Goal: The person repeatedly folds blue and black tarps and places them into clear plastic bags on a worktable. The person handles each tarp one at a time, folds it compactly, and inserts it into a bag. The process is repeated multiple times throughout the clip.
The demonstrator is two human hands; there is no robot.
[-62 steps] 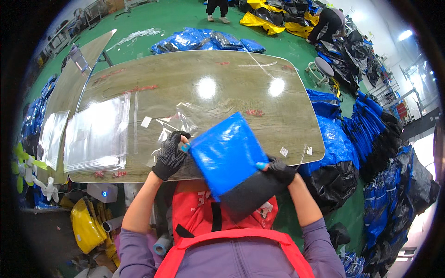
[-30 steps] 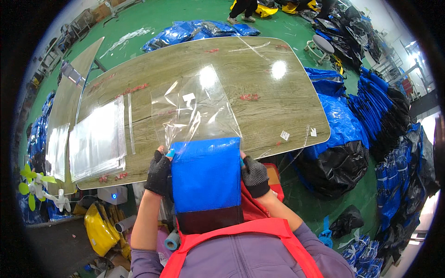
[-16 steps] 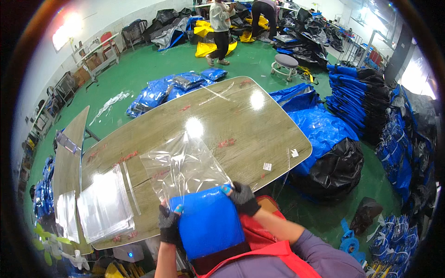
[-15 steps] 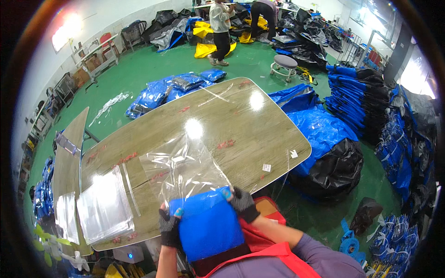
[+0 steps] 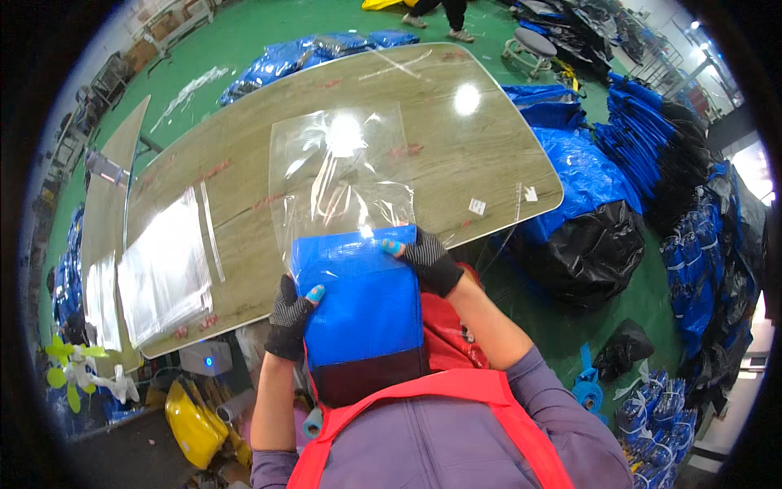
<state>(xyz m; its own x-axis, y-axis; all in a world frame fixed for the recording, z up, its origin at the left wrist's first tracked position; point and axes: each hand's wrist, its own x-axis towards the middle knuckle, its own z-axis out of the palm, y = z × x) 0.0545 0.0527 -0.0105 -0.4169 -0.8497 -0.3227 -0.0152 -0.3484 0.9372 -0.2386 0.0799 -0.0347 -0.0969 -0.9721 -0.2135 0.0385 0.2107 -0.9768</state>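
Note:
A folded blue tarp bundle [image 5: 362, 326] with a black lower band lies between my hands at the near edge of the table, close against my body. Its far end is inside the mouth of a clear plastic bag [image 5: 322, 204] spread flat on the tabletop. My left hand [image 5: 291, 318], in a dark fingerless-style glove, grips the bundle's left edge with the thumb on top. At its upper right corner, my right hand [image 5: 425, 259] pinches the bundle and the bag's edge. Blue coverings show on both thumbs. The fingers underneath are hidden.
The wood-grain table [image 5: 456, 179] has a stack of clear bags [image 5: 167, 277] at its left. Blue packed bundles [image 5: 301, 57] lie on the green floor beyond. To the right sit a large blue-and-black tarp pile [image 5: 590, 244] and a grey stool [image 5: 533, 45]. A person [image 5: 440, 16] stands far off.
The view has tilted down. The blue bundle reaches farther into the clear bag, which now lies straighter ahead. My left hand has slid down the bundle's left side.

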